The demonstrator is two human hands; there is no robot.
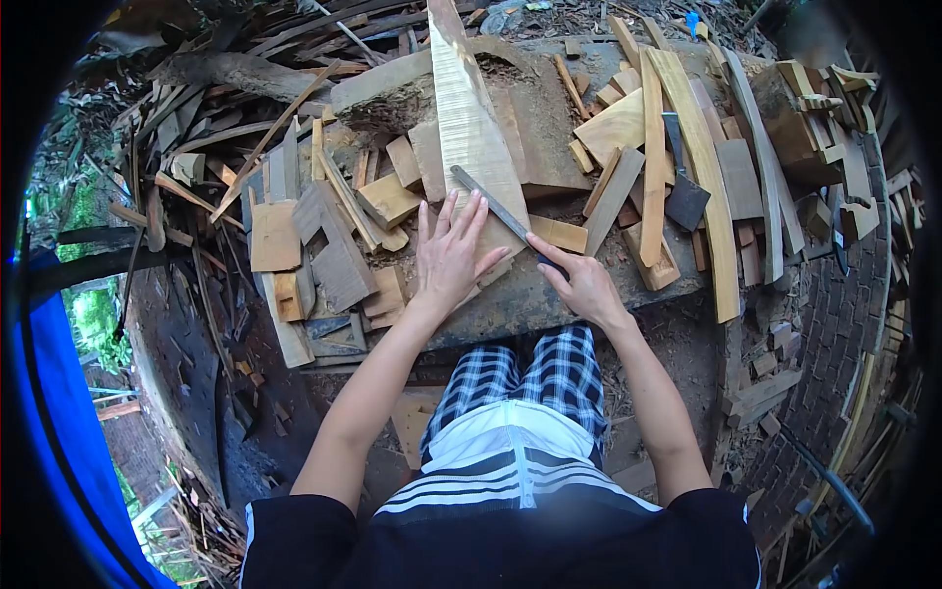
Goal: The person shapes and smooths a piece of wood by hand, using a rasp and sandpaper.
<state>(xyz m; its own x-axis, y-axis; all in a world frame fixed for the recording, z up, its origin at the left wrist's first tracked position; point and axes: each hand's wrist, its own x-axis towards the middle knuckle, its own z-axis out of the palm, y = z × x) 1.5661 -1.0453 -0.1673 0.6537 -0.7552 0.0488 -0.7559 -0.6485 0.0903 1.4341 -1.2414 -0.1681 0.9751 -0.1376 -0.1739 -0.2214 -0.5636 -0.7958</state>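
Note:
A long pale wooden board (478, 123) with rippled grain lies lengthwise away from me, its far end narrowing to a tip. My left hand (451, 250) rests flat on its near part, fingers stretched forward and thumb out to the side. Diagonally across the board lies a narrow, flat grey metal bar (494, 204) with a rounded far end. My right hand (586, 290) grips the near end of this bar, where a dark handle shows partly under the fingers. My left fingertips are right at the bar's edge. Small wood blocks surround the board's near end.
A worn bench (530, 309) carries many offcuts. On the right are long strips (699, 187) and a dark-headed tool (686, 201); on the left, stacked blocks (275, 236). Scrap wood (245, 128) piles up behind. Bricks (824, 334) and a blue sheet (74, 422) flank the area.

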